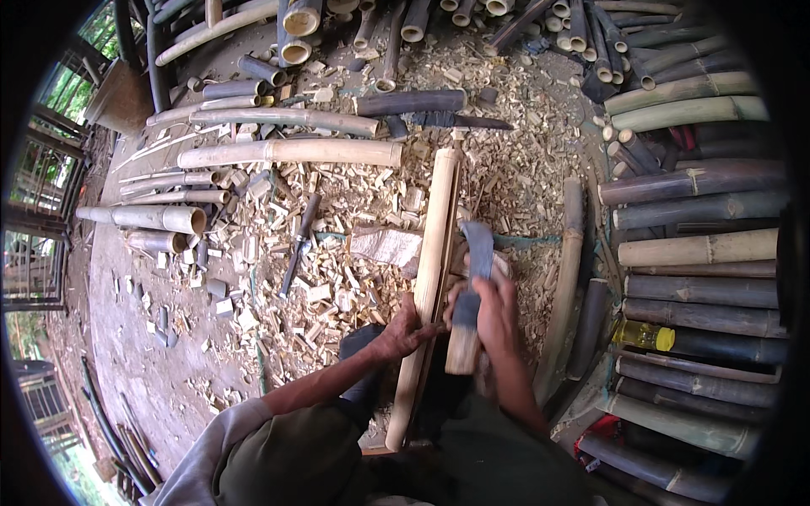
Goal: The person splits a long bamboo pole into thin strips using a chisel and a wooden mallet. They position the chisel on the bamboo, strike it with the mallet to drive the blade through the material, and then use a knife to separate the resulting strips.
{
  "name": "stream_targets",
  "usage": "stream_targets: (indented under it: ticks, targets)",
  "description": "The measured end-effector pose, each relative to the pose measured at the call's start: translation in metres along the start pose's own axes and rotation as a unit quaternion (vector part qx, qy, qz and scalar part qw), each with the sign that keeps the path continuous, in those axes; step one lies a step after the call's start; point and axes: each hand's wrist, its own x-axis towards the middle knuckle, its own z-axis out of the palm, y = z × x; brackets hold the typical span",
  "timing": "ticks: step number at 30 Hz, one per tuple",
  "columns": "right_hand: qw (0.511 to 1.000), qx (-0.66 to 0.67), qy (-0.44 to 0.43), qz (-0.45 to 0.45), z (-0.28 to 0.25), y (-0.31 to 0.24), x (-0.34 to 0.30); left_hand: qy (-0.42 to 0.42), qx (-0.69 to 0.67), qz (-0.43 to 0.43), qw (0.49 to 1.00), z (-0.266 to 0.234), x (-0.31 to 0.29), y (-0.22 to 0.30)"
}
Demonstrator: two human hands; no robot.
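A long pale bamboo pole (433, 261) stands lengthwise before me, its near end between my legs. It has a dark lengthwise slot or groove along its right side. My left hand (403, 333) is wrapped round the pole from the left at its lower middle. Just right of the pole, my right hand (499, 316) is closed on a knife (480, 246) with a short, curved, dark grey blade and a thick handle, dark above and bare wood at the butt. The blade points away from me, close beside the pole. Behind the pole lies a light wood block (386, 245).
Wood chips (325, 295) litter the ground. A dark-handled tool (301, 240) lies among them at left, and a dark blade (485, 123) lies farther off. Bamboo poles (291, 153) lie ahead; more bamboo (700, 253) is stacked at right, with a yellow-capped bottle (645, 336).
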Motion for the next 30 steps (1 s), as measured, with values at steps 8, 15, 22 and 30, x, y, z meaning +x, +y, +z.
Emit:
stream_targets:
  ticks: [8,15,22,30]
  targets:
    - [0.995,0.02,0.007,0.102,-0.002,0.025,-0.049,0.027,0.12,-0.152,0.981,0.008,0.0,0.034]
    - [0.991,0.053,0.024,0.119,-0.001,0.029,-0.044,0.121,0.266,-0.051,0.955,0.024,-0.003,0.02]
    - [0.999,-0.027,0.035,0.025,0.002,0.039,-0.017,0.074,0.219,-0.093,0.968,0.019,-0.002,0.022]
    - [0.998,-0.066,0.015,-0.02,-0.003,0.028,0.045,0.073,0.197,-0.082,0.974,0.016,0.0,0.023]
